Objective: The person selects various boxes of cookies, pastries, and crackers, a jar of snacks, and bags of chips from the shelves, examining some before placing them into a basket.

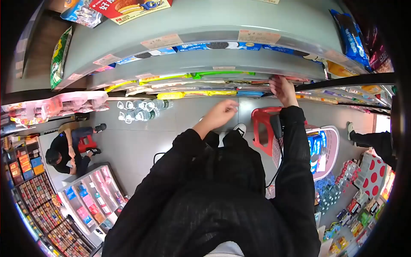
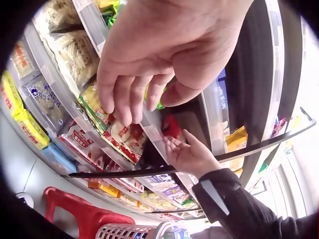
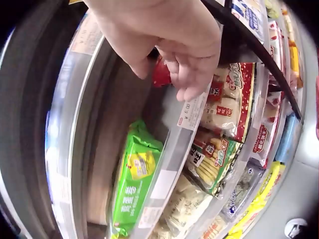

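My right hand (image 1: pixel 282 91) reaches into a shelf level, its fingers loosely bent. A small red packet (image 3: pixel 162 73) lies beside its thumb and fingertips in the right wrist view, partly hidden by the hand. In the left wrist view the same red packet (image 2: pixel 171 126) shows just past the fingertips. A long green packet (image 3: pixel 134 181) lies on that shelf level. My left hand (image 1: pixel 220 113) hangs in front of the shelves, fingers loosely curved and holding nothing. Past its fingers in the left wrist view are snack bags, including a red-and-white bag (image 2: pixel 128 142).
A red stool (image 1: pixel 264 128) stands below my right arm, beside a pink-rimmed basket (image 1: pixel 333 150) holding blue packages. Water bottles (image 1: pixel 143 110) stand on the floor at left. A seated person (image 1: pixel 68 145) is at left; another person's legs (image 1: pixel 371 141) show at right. A black bar (image 3: pixel 259 50) crosses the shelf front.
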The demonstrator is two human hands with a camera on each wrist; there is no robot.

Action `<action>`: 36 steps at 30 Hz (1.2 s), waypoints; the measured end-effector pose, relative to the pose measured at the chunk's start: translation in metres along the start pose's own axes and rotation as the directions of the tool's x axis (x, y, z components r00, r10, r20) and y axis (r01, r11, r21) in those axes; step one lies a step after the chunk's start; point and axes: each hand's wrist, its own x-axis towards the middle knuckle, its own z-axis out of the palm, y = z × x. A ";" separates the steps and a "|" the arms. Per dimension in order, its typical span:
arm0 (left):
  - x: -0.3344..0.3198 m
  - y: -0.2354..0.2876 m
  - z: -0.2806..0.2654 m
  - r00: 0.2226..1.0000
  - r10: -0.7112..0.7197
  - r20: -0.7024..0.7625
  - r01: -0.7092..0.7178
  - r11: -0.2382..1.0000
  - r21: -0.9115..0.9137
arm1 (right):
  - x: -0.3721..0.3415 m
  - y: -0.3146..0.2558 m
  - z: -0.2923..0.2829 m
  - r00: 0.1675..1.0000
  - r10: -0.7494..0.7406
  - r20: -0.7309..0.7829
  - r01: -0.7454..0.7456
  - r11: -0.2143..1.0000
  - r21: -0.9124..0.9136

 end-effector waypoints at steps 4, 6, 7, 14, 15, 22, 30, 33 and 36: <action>0.011 0.006 0.005 1.000 0.009 0.001 -0.009 0.999 0.035 | 0.015 0.004 0.001 0.999 0.019 -0.026 -0.017 0.999 0.052; 0.021 0.011 0.008 1.000 0.007 0.014 -0.008 0.997 0.077 | 0.017 0.004 0.000 0.999 -0.020 -0.043 0.021 0.999 0.029; 0.027 0.012 0.011 1.000 0.006 0.020 -0.008 0.997 0.078 | 0.016 0.004 0.000 0.998 -0.044 -0.040 0.044 0.999 0.007; 0.064 0.034 0.042 0.997 -0.051 0.063 0.055 0.996 -0.068 | -0.011 -0.010 -0.002 0.994 -0.111 -0.003 0.111 0.992 -0.062; 0.068 0.036 0.047 0.995 -0.103 0.001 0.102 0.986 -0.129 | -0.017 -0.011 -0.003 0.990 -0.138 0.038 0.139 0.989 -0.044; 0.089 0.045 0.070 0.999 -0.047 0.021 0.047 0.680 -0.732 | -0.076 0.010 0.010 0.967 -0.088 0.240 0.111 0.990 -0.087; 0.065 0.020 0.078 0.998 -0.060 0.008 0.044 0.616 -0.786 | -0.137 0.052 -0.014 0.917 -0.005 0.399 0.105 0.968 -0.229; 0.036 0.020 0.071 0.981 -0.150 0.123 0.190 0.614 -0.767 | -0.160 0.064 -0.062 0.931 0.042 0.363 0.068 0.956 -0.284; 0.024 0.020 0.073 0.961 -0.199 0.193 0.276 0.630 -0.725 | -0.186 0.075 -0.109 0.969 0.047 0.243 0.009 0.974 -0.227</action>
